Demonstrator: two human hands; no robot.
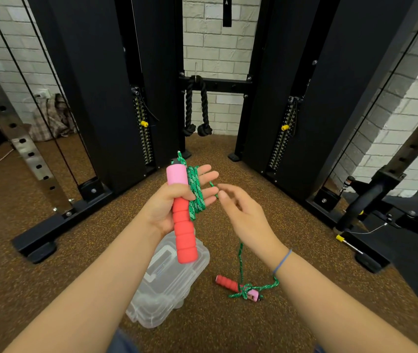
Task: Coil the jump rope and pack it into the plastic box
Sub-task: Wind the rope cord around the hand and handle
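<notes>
The left hand (167, 206) grips a pink-and-red foam handle (183, 225), with green braided rope (194, 200) looped over its straight fingers. The blurred right hand (246, 215) covers part of the rope, and I cannot tell whether it is holding it. The second handle (229, 284) lies beside the half-hidden clear plastic box (167, 289) on the floor.

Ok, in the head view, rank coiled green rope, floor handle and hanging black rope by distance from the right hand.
1. Coiled green rope, on the left hand gripping the upper handle, just beside the right hand.
2. Floor handle, lying down below it.
3. Hanging black rope, far back on the machine.
</notes>
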